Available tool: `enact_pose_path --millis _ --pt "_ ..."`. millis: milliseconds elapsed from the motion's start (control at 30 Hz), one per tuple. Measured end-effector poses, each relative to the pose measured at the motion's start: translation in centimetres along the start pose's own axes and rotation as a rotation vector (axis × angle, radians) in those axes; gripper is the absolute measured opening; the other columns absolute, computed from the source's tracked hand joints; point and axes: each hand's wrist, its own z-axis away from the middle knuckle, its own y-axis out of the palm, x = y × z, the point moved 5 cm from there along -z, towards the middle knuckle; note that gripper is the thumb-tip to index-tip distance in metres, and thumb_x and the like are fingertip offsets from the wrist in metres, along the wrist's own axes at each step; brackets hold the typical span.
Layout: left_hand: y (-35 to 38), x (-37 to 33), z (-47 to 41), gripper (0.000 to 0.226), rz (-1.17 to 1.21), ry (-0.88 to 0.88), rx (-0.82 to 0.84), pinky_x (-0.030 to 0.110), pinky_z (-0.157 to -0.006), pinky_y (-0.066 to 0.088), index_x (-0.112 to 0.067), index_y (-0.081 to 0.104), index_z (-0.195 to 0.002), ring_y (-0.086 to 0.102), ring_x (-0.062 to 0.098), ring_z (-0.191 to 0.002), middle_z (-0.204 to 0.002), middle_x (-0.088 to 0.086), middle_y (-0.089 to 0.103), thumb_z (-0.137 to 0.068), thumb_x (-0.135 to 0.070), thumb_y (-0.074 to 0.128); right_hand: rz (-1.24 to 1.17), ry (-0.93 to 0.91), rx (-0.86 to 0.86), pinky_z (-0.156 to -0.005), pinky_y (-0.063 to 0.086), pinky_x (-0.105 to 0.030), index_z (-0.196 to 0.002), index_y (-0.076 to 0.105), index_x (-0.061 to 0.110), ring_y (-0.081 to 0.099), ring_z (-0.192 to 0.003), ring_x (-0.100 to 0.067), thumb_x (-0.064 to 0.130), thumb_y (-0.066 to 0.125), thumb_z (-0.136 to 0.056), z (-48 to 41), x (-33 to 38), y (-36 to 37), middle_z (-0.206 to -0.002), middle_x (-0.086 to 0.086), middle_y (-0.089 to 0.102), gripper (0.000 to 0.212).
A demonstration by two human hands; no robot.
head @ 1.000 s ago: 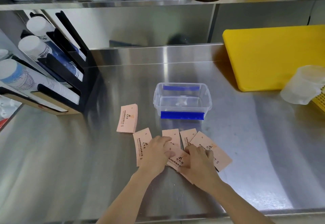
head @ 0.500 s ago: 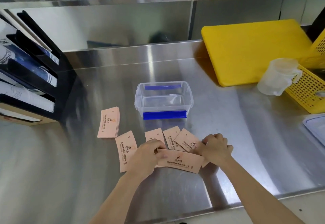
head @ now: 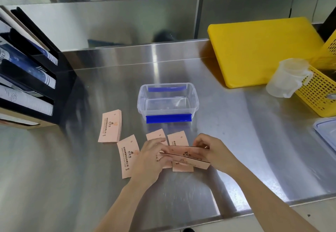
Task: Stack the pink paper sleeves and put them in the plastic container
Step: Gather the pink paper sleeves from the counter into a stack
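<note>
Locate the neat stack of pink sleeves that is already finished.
In the head view, the finished stack of pink sleeves lies on the steel counter, front-left of the clear plastic container and just behind the leftmost loose sleeve.

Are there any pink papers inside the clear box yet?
No, the clear box holds no pink papers; they lie on the counter or sit in the hands.

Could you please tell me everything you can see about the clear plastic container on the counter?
The plastic container is a clear, rectangular tub with rounded corners and a raised rim. It has no lid on and looks empty. A blue clip flap runs along its near side and another along its far side. It stands upright and level on the steel counter, beyond the loose pink sleeves. Neither hand touches it.
</note>
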Motion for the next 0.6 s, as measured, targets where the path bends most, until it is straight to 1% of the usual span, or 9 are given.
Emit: enact_pose_path --millis 67,100,200,233,300,367,433,500,600 --pt "-0.1 0.1 0.0 0.021 0.049 -0.035 0.016 0.001 -0.079 0.029 -0.041 0.054 -0.068 0.043 -0.012 -0.095 -0.101 -0.037 0.05 -0.075 -0.026 0.068 -0.044 -0.022 0.008 -0.053 0.045 -0.006 -0.061 0.061 0.032 0.061 -0.06 0.003 0.005 0.065 -0.081 -0.1 0.3 0.1 -0.061 0.017 0.068 0.034" --pt "0.0 0.2 0.1 0.023 0.073 -0.063 0.018 0.005 -0.076 0.034 -0.043 0.052 -0.069 0.049 -0.008 -0.091 -0.096 -0.033 0.057 -0.076 -0.027 0.068 -0.068 -0.027 0.02 -0.054 0.045 -0.007 -0.061 0.063 0.032 0.063 -0.063 0.002 0.005 0.064 -0.081 0.0 0.4 0.2 -0.062 0.018 0.069 0.034" --pt "0.1 0.3 0.2 0.035 0.123 -0.145 0.007 0.03 -0.069 0.047 -0.048 0.044 -0.077 0.06 0.01 -0.082 -0.084 -0.016 0.065 -0.077 -0.023 0.068 -0.2 -0.013 0.088 -0.054 0.047 -0.011 -0.062 0.067 0.029 0.066 -0.065 -0.004 0.011 0.064 -0.083 0.1 0.4 0.5 -0.066 0.013 0.073 0.028" --pt "0.1 0.2 0.2 0.04 0.135 -0.155 0.021 0.033 -0.071 0.049 -0.053 0.044 -0.08 0.06 0.012 -0.082 -0.084 -0.016 0.065 -0.077 -0.021 0.068 -0.244 0.006 0.1 -0.054 0.047 -0.01 -0.062 0.068 0.027 0.067 -0.065 -0.004 0.014 0.063 -0.084 0.1 0.3 0.6 -0.066 0.012 0.073 0.025" --pt "0.1 0.1 0.5 0.044 0.127 -0.124 0.068 0.026 -0.074 0.048 -0.058 0.052 -0.08 0.059 0.004 -0.081 -0.081 -0.021 0.063 -0.077 -0.017 0.067 -0.252 0.058 0.055 -0.053 0.046 -0.01 -0.062 0.067 0.026 0.066 -0.064 -0.006 0.024 0.065 -0.082 -0.5 0.1 0.6 -0.065 0.011 0.073 0.02" --pt "0.0 -0.2 0.6 0.033 0.102 -0.065 0.112 0.013 -0.072 0.044 -0.049 0.061 -0.078 0.058 -0.001 -0.08 -0.076 -0.026 0.063 -0.077 -0.016 0.067 -0.009 0.163 -0.055 -0.057 0.046 -0.019 -0.069 0.062 0.023 0.062 -0.067 -0.009 0.037 0.07 -0.075 -1.7 -0.5 0.3 -0.071 0.007 0.069 0.018" --pt "-0.2 -0.2 0.8 0.027 0.115 -0.041 0.137 0.007 -0.069 0.04 -0.039 0.064 -0.077 0.057 -0.003 -0.078 -0.072 -0.027 0.063 -0.076 -0.013 0.067 0.327 0.282 -0.04 -0.065 0.048 -0.028 -0.081 0.056 0.019 0.06 -0.076 -0.014 0.052 0.072 -0.066 -2.6 -0.8 0.9 -0.087 0.0 0.065 0.04" --pt "-0.4 -0.1 0.9 0.024 0.115 -0.036 0.152 0.006 -0.068 0.038 -0.034 0.066 -0.077 0.056 -0.004 -0.076 -0.07 -0.026 0.063 -0.076 -0.011 0.068 0.559 0.352 0.023 -0.078 0.051 -0.035 -0.104 0.053 0.015 0.061 -0.094 -0.022 0.065 0.07 -0.057 -3.1 -0.6 2.3 -0.107 -0.006 0.059 0.07" --pt "-0.5 -0.2 1.1 0.026 0.127 -0.042 0.174 0.006 -0.067 0.038 -0.034 0.067 -0.076 0.056 -0.004 -0.075 -0.068 -0.028 0.063 -0.074 -0.009 0.068 0.795 0.416 -0.01 -0.091 0.04 -0.042 -0.126 0.035 0.011 0.048 -0.113 -0.026 0.078 0.065 -0.046 -3.4 -0.3 3.9 -0.12 -0.008 0.047 0.108"
